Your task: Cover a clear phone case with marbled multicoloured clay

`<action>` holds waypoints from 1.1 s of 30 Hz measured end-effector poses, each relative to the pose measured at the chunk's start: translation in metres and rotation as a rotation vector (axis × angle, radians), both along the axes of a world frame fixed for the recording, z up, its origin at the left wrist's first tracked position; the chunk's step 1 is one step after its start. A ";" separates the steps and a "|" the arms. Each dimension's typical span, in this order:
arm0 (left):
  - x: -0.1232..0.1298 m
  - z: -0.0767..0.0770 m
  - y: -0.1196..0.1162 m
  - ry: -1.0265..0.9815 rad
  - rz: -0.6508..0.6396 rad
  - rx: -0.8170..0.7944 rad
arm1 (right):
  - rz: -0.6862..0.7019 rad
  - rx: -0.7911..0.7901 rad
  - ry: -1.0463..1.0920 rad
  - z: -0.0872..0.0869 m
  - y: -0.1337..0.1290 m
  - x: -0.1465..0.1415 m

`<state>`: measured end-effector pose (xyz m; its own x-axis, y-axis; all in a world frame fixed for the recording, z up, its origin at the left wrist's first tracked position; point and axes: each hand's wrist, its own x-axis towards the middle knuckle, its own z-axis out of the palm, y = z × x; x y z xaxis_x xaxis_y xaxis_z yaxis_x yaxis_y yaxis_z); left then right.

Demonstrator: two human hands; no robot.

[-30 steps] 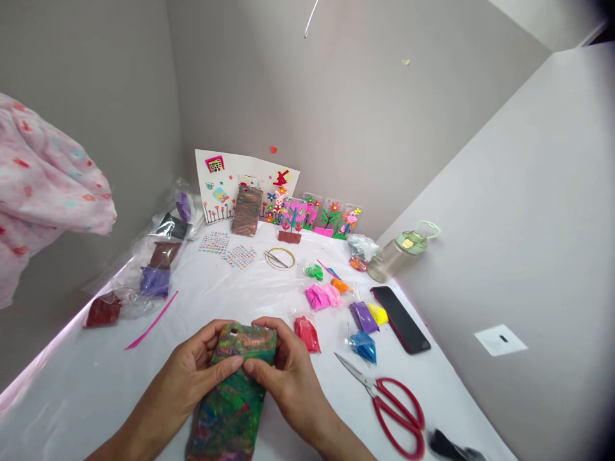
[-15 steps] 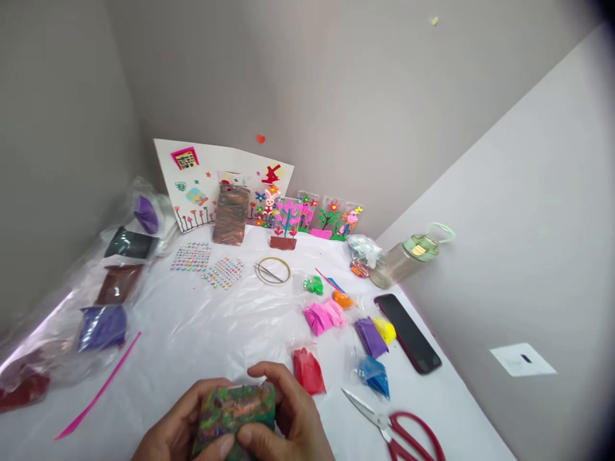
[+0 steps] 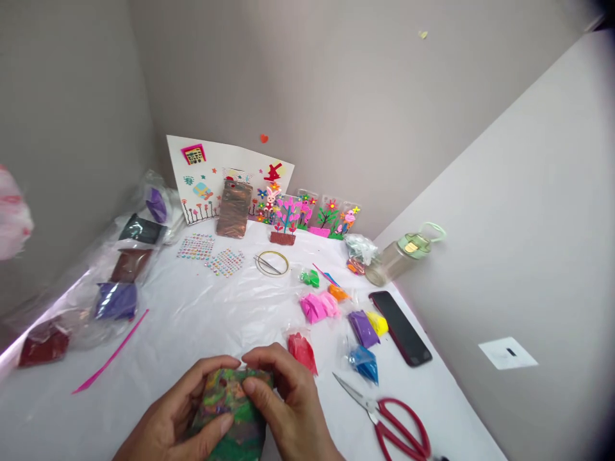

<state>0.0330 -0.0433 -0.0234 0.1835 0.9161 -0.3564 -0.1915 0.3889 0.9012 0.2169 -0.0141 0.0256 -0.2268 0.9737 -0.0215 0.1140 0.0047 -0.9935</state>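
Observation:
A flat block of marbled green, brown and orange clay (image 3: 235, 429) is held between both hands at the bottom centre. My left hand (image 3: 175, 410) grips its left side, the thumb lying on the front face. On the other side, my right hand (image 3: 288, 403) has its thumb pressed on the upper face and its fingers behind the top edge. The fingertips of both hands nearly meet there. A red clay packet (image 3: 302, 353) lies just beyond my right hand. Red-handled scissors (image 3: 379, 413) rest to the right, blades open.
Purple (image 3: 364, 328), blue (image 3: 365, 363) and pink (image 3: 319, 307) clay packets lie right of centre, near a phone (image 3: 401, 328) and a bottle (image 3: 401, 256). More bagged clay (image 3: 116, 301) and a pink strip (image 3: 113, 355) are left. Decorated cards (image 3: 288, 221) and a brown panel (image 3: 234, 208) stand behind.
The block is tipped up more, showing more of its face. My right thumb has moved up on it, and my left fingers have come over its top edge. The view has shifted slightly.

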 end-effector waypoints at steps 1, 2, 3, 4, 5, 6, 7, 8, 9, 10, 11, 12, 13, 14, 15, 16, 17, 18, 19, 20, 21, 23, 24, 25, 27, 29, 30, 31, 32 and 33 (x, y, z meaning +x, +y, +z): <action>0.000 0.005 0.000 0.021 0.013 0.029 | 0.009 0.026 -0.006 0.003 0.000 0.000; 0.001 0.009 0.000 0.032 0.021 0.054 | 0.007 0.055 -0.013 0.005 0.000 -0.001; 0.002 0.014 0.000 0.035 0.025 0.075 | -0.001 0.087 -0.019 0.007 0.000 -0.002; 0.004 0.018 0.000 0.034 0.025 0.095 | -0.012 0.119 -0.027 0.008 0.000 -0.003; 0.005 0.021 0.000 0.031 0.023 0.113 | -0.022 0.143 -0.037 0.009 0.000 -0.003; 0.006 0.024 0.000 0.028 0.021 0.132 | -0.031 0.157 -0.046 0.009 0.000 -0.004; 0.007 0.026 0.000 0.027 0.019 0.153 | -0.038 0.164 -0.048 0.009 -0.001 -0.004; 0.008 0.027 0.000 0.029 0.019 0.169 | -0.046 0.163 -0.045 0.008 0.000 -0.005; 0.008 0.027 0.001 0.028 0.020 0.179 | -0.053 0.159 -0.039 0.007 0.000 -0.005; 0.008 0.027 0.002 0.023 0.020 0.185 | -0.062 0.150 -0.032 0.007 0.000 -0.005; 0.008 0.027 0.002 0.014 0.020 0.186 | -0.073 0.139 -0.019 0.006 0.000 -0.005; 0.008 0.027 0.003 0.003 0.021 0.183 | -0.085 0.125 0.000 0.005 -0.001 -0.005; 0.008 0.026 0.003 -0.009 0.026 0.181 | -0.096 0.109 0.015 0.004 -0.001 -0.005; 0.008 0.026 0.004 -0.021 0.032 0.181 | -0.103 0.096 0.024 0.003 -0.001 -0.005; 0.008 0.026 0.004 -0.025 0.039 0.182 | -0.105 0.088 0.025 0.003 -0.001 -0.005; 0.008 0.026 0.004 -0.021 0.046 0.182 | -0.106 0.085 0.019 0.003 -0.001 -0.005; 0.008 0.026 0.004 -0.011 0.048 0.183 | -0.103 0.087 0.010 0.003 -0.001 -0.004; 0.009 0.026 0.004 -0.001 0.046 0.183 | -0.099 0.088 -0.001 0.003 -0.001 -0.004; 0.009 0.025 0.004 0.007 0.044 0.182 | -0.095 0.084 -0.003 0.004 -0.001 -0.004; 0.009 0.025 0.004 0.010 0.042 0.180 | -0.090 0.074 0.003 0.005 -0.001 -0.004; 0.009 0.024 0.003 0.008 0.039 0.178 | -0.081 0.061 0.017 0.005 -0.001 -0.003; 0.008 0.024 0.003 -0.003 0.038 0.175 | -0.050 0.027 0.063 0.007 -0.001 -0.003; 0.007 0.024 0.002 -0.004 0.045 0.173 | -0.041 0.009 0.090 0.007 -0.001 -0.003; 0.006 0.024 0.002 0.002 0.055 0.172 | -0.038 -0.006 0.119 0.008 -0.001 -0.003; 0.005 0.026 0.001 0.025 0.082 0.170 | -0.041 -0.035 0.170 0.008 -0.001 -0.003; 0.003 0.029 0.000 0.042 0.097 0.169 | -0.049 -0.054 0.211 0.009 -0.001 -0.003; 0.002 0.030 -0.001 0.047 0.096 0.174 | -0.041 -0.060 0.221 0.010 -0.001 -0.004; 0.000 0.030 -0.001 0.052 0.101 0.182 | -0.028 -0.064 0.224 0.010 -0.001 -0.004; -0.002 0.031 -0.001 0.061 0.110 0.192 | -0.015 -0.064 0.220 0.011 -0.002 -0.005; -0.004 0.031 -0.001 0.078 0.124 0.205 | -0.003 -0.061 0.214 0.011 -0.003 -0.005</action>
